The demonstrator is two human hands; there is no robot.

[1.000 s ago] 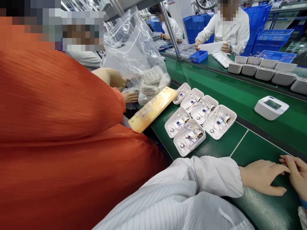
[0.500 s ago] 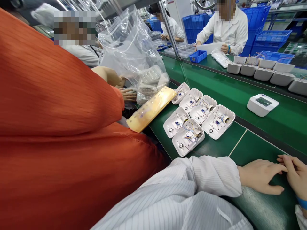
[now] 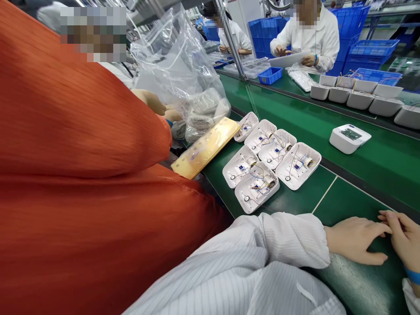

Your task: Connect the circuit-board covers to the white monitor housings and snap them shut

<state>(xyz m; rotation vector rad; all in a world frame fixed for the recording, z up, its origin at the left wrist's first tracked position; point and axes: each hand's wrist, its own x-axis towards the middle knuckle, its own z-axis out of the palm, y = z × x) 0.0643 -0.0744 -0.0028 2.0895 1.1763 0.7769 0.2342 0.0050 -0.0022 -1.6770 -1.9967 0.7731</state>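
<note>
Hands: left hand [image 3: 356, 240] and right hand [image 3: 403, 238] are laid flat, empty, fingertips touching, lower right.
Nearest: open white plastic wired shells [image 3: 272, 162] lie up-left, closer to the left.

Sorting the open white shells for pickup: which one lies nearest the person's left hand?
The open shell at the cluster's near corner, closest to the left hand; the five others lie farther up the belt.

Bright, even light falls from overhead, casting only soft, short shadows under the white trays [image 3: 269, 164] on the green worktop [image 3: 361, 175]. The clear plastic bag [image 3: 177, 74] catches white glare. The middle is sharp; the orange garment [image 3: 82, 175] close to the lens is soft, and straight lines bow toward the edges.
</note>
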